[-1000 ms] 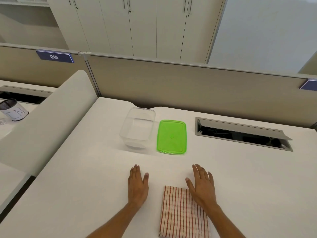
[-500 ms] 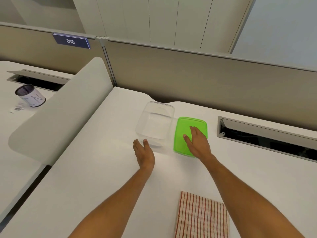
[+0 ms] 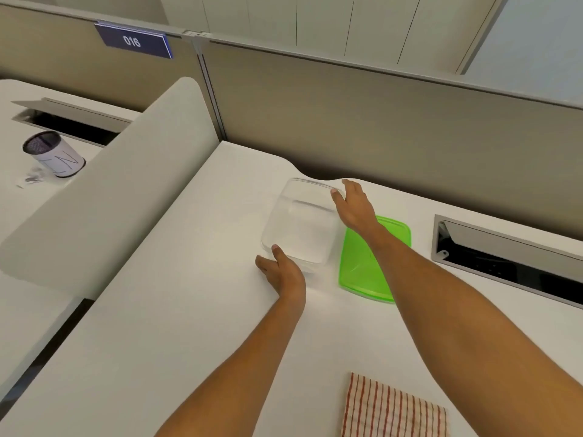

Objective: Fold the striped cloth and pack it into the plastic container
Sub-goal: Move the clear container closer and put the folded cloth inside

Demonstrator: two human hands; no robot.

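Note:
The clear plastic container (image 3: 303, 228) stands empty and without a lid at the back of the white desk (image 3: 189, 326). My left hand (image 3: 284, 272) is at its near-left corner, thumb on the rim. My right hand (image 3: 355, 206) grips its far-right corner, thumb over the rim and fingers behind it. The green lid (image 3: 359, 272) lies flat just right of the container, partly under my right forearm. The folded red-and-white striped cloth (image 3: 391, 411) lies flat at the desk's near edge, apart from both hands.
An open cable slot (image 3: 504, 257) is sunk into the desk to the right of the lid. A beige partition (image 3: 378, 121) closes the back. A rounded white divider (image 3: 110, 190) borders the left side, with a cup (image 3: 53, 154) on the neighbouring desk.
Both hands left the cloth and reached forward. The right hand moved from the green lid to the container's far-right corner, and the left hand closed in on its near-left corner.

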